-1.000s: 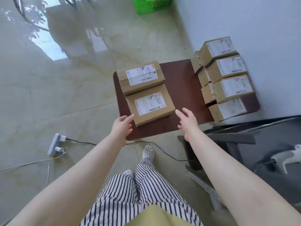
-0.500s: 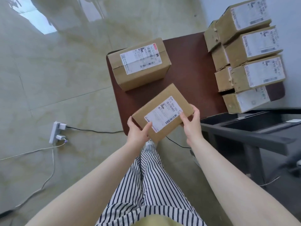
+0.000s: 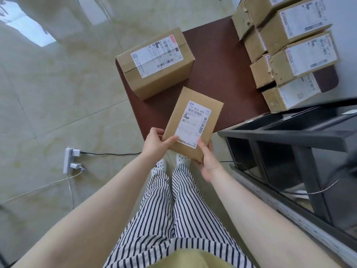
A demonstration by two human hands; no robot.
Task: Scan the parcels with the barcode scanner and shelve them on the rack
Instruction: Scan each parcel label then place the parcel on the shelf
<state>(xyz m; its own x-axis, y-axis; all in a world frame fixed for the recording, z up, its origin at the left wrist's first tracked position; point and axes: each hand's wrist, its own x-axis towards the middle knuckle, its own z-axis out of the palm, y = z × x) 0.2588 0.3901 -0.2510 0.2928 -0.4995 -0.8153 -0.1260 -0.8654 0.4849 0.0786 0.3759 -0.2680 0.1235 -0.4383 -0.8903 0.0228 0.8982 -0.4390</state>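
Glossy beige tile floor [image 3: 58,105], low dark-brown table [image 3: 218,74] center-far. Held parcel [image 3: 193,122]: flat cardboard box, white shipping label up w/ barcode, lifted off the table, above its near edge and over the person's feet. Left hand [image 3: 156,145] grips the near-left corner, thumb on top at the label edge. Right hand [image 3: 207,161] grips the near-right corner, thumb on top, fingers curled under. Both closed on the box.

Just beyond it, a larger parcel [image 3: 156,62] sits on the table's left side, label up, not touching the held one. Stack of parcels [image 3: 289,49] at the table's right edge against the wall, labels facing up-right, several high. Black metal rack [image 3: 289,136] near-right, beside the table; shelf contents too dark to tell. Scanner not visible.

Left on the floor: white power strip [image 3: 67,161] w/ two plugs, black cable running right toward the table, white cable running left. Striped trousers [image 3: 173,209] and dotted socks at bottom center.
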